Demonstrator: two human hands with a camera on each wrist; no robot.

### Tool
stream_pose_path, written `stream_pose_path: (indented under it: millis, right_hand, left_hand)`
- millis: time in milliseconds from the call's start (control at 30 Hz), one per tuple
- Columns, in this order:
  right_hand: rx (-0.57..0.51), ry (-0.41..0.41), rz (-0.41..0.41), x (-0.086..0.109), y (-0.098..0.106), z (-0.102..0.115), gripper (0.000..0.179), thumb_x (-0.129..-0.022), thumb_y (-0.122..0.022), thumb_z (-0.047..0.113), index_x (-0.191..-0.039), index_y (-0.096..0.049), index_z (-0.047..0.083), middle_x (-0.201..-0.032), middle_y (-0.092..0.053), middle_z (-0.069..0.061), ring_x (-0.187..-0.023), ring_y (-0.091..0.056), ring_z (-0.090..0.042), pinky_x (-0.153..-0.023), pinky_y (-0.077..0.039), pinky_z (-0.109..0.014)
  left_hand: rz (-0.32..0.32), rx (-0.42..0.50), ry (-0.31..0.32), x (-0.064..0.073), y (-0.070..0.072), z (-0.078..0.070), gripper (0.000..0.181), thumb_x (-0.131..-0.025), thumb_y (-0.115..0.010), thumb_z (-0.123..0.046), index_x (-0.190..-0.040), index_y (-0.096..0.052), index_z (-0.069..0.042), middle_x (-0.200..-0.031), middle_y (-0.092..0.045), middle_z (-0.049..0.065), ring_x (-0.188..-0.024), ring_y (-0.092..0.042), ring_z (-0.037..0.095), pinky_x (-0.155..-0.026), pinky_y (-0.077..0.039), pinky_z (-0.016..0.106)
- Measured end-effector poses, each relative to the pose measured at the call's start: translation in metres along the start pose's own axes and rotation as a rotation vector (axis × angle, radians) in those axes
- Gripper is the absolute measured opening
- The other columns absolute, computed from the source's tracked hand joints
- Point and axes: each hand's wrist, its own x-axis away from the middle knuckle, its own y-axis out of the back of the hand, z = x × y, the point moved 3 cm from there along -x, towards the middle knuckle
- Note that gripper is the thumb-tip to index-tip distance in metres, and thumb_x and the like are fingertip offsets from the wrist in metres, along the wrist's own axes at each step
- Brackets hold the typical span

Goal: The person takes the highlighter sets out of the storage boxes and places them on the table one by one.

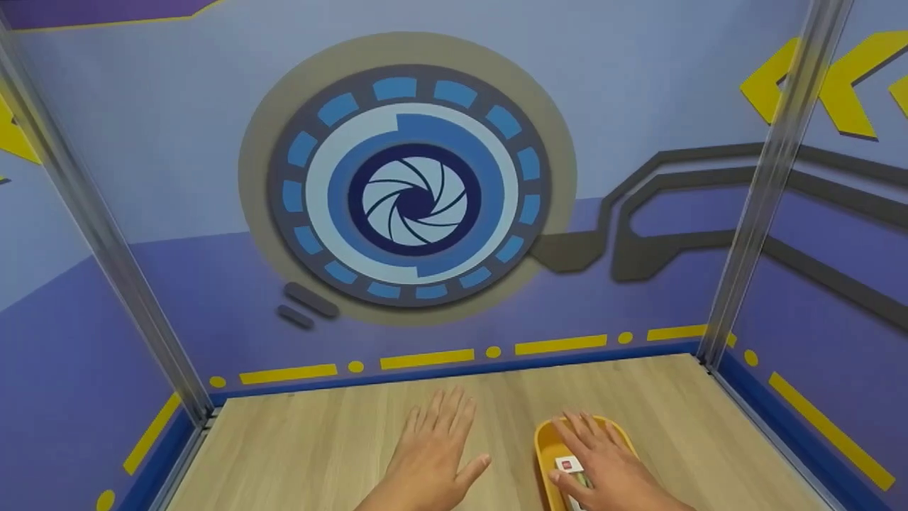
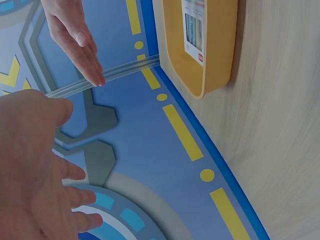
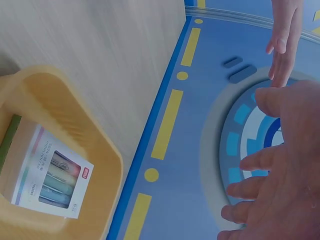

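My left hand (image 1: 434, 451) is held above the wooden table, palm down, with its fingers straight and the thumb out to the side. It holds nothing. Over the yellow plastic basket (image 1: 543, 454) hovers my right hand (image 1: 606, 461), fingers extended and also holding nothing. Inside the basket lies a white box (image 3: 55, 172) with a window that shows several pastel pens or markers. Beside the box, a dark green edge (image 3: 9, 137) shows in the right wrist view; what it belongs to is cut off. In the head view the right hand partly covers the basket and box.
The pale wooden table (image 1: 298, 454) meets a printed blue and purple wall panel (image 1: 177, 284) at the back. Metal posts stand at the left corner (image 1: 135, 277) and right corner (image 1: 752, 191), with side panels beyond them.
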Motion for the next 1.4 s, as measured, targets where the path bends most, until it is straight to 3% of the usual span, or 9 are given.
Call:
stream_pose_path:
  millis: [200, 700, 933, 1100, 1400]
  right_hand:
    - [0.029, -0.016, -0.009, -0.003, -0.003, -0.004, 0.085, -0.077, -0.046, 0.070, -0.144, -0.029, 0.021, -0.150, -0.024, -0.014, -0.137, -0.017, -0.043, -0.106, -0.006, -0.066]
    - [-0.010, -0.094, 0.007, 0.005, -0.011, -0.018, 0.095, -0.070, -0.047, 0.077, -0.145, -0.026, 0.022, -0.153, -0.018, -0.011, -0.137, -0.017, -0.043, -0.099, -0.013, -0.072]
    - [-0.032, -0.166, 0.027, 0.016, -0.015, -0.019, 0.114, -0.051, -0.057, 0.083, -0.145, -0.020, 0.030, -0.154, -0.013, -0.009, -0.137, -0.010, -0.045, -0.100, -0.005, -0.071]
    - [-0.005, -0.223, 0.019, 0.018, -0.018, -0.024, 0.123, -0.042, -0.058, 0.086, -0.145, -0.019, 0.032, -0.154, -0.014, -0.009, -0.136, -0.011, -0.047, -0.099, -0.005, -0.072]
    - [-0.022, -0.259, 0.009, 0.026, -0.025, -0.033, 0.118, -0.047, -0.052, 0.088, -0.145, -0.019, 0.033, -0.155, -0.011, -0.007, -0.136, -0.010, -0.047, -0.097, -0.002, -0.072]
  left_hand:
    - [-0.021, 0.004, -0.019, -0.001, -0.002, -0.001, 0.078, -0.085, -0.019, -0.071, -0.147, -0.015, -0.025, -0.155, -0.014, -0.001, -0.142, -0.013, 0.025, -0.110, -0.017, 0.058]
    - [0.022, 0.013, 0.022, -0.006, -0.012, 0.000, 0.081, -0.082, -0.025, -0.074, -0.147, -0.013, -0.027, -0.154, -0.015, 0.000, -0.142, -0.015, 0.025, -0.110, -0.019, 0.058]
    - [-0.003, -0.023, -0.010, -0.004, -0.018, -0.002, 0.079, -0.083, -0.020, -0.073, -0.146, -0.017, -0.024, -0.154, -0.018, 0.003, -0.141, -0.018, 0.028, -0.109, -0.021, 0.058]
    - [0.022, -0.036, 0.013, -0.008, -0.023, -0.002, 0.082, -0.081, -0.019, -0.075, -0.147, -0.015, -0.027, -0.154, -0.016, 0.002, -0.141, -0.017, 0.027, -0.109, -0.020, 0.058]
    - [0.046, -0.014, 0.055, -0.012, -0.030, -0.004, 0.082, -0.080, -0.025, -0.076, -0.146, -0.017, -0.028, -0.153, -0.019, 0.000, -0.141, -0.019, 0.027, -0.109, -0.019, 0.058]
